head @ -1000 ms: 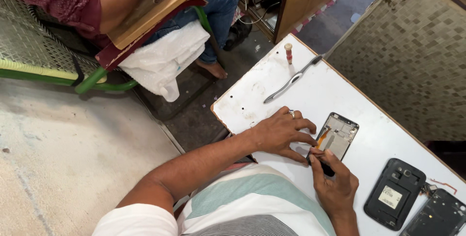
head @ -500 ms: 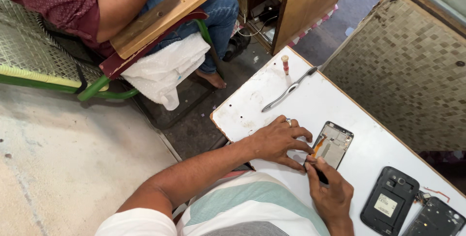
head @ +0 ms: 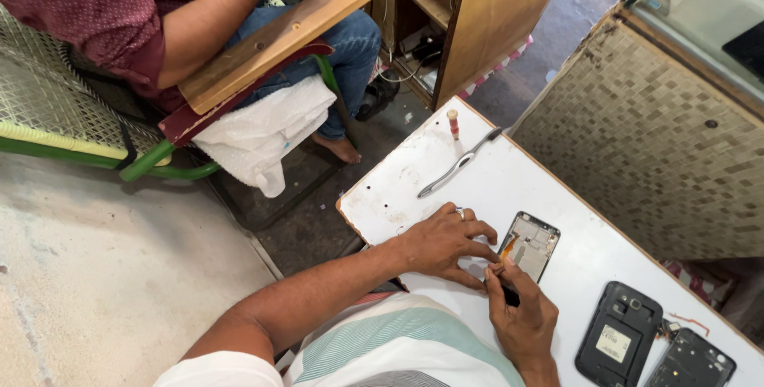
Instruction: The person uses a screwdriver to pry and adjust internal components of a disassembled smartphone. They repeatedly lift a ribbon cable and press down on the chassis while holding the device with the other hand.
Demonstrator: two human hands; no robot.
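**At the desk's near edge: phone frame under both hands**

Near the front edge of the white desk (head: pixel 557 196), my left hand (head: pixel 442 242) lies flat, fingers (head: pixel 477 232) spread, beside the opened phone frame (head: pixel 532 244). My right hand (head: pixel 519 319) has its fingers pinched together on a dark tool (head: pixel 509 291) whose tip meets the frame's lower corner. Metal tweezers (head: pixel 458 166) lie toward the far corner. Two black phone shells (head: pixel 619 343) sit near the right edge.
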